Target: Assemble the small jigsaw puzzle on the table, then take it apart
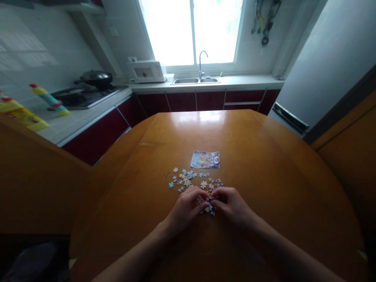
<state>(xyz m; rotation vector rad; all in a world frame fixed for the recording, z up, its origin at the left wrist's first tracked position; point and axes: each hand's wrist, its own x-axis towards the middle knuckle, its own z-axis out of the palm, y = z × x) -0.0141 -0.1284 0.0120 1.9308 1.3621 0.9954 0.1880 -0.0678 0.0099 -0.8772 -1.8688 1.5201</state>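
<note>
My left hand [189, 203] and my right hand [232, 203] meet over a small pile of jigsaw puzzle pieces [210, 209] on the wooden table. The thumb and fingers of each hand are pinched together, fingertips almost touching, on small puzzle pieces that the fingers partly hide. Beyond my hands lie several loose light-blue and pale puzzle pieces [187, 182], spread mostly to the left. More colourful pieces [219, 183] sit just past my right fingers. Farther back, a printed picture sheet [205, 159] lies flat.
The large wooden table [258, 156] has rounded sides. Behind it a counter holds a sink [186, 81] and a white microwave [147, 72]. On the left stand a pan [96, 77] on the stove and yellow bottles [25, 115]. A fridge [320, 66] is at right.
</note>
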